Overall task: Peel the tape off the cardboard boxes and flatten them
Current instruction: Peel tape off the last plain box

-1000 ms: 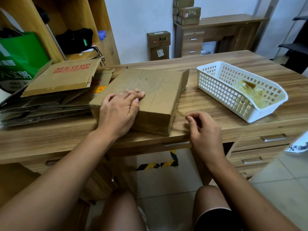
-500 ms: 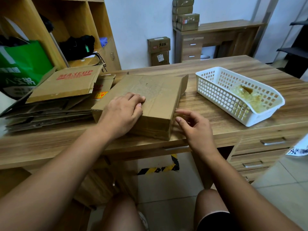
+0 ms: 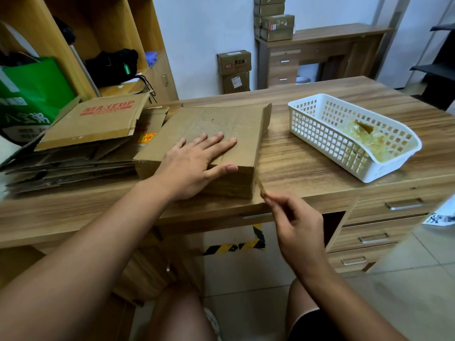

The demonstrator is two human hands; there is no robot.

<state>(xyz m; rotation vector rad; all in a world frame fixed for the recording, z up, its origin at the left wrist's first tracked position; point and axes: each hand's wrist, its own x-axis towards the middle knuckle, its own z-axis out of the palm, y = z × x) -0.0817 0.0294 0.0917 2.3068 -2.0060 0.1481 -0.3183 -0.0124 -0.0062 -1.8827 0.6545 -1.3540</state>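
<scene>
The cardboard box (image 3: 216, 124) lies at the near edge of the wooden desk (image 3: 307, 163), left of its middle. The left hand (image 3: 197, 163) presses flat on the box's top, fingers straight and spread. A strip of tape (image 3: 260, 187) runs from the box's near right corner to the right hand (image 3: 299, 232), which pinches its end just off the desk's edge.

A stack of flattened cartons (image 3: 86, 134) lies against the box's left side, at the desk's left end. Toward the right end sits a white basket (image 3: 320, 134) holding crumpled tape (image 3: 366, 136).

Behind are a shelf unit (image 3: 49, 33), a green bag (image 3: 32, 94) and a second desk (image 3: 332, 33) by the wall.
</scene>
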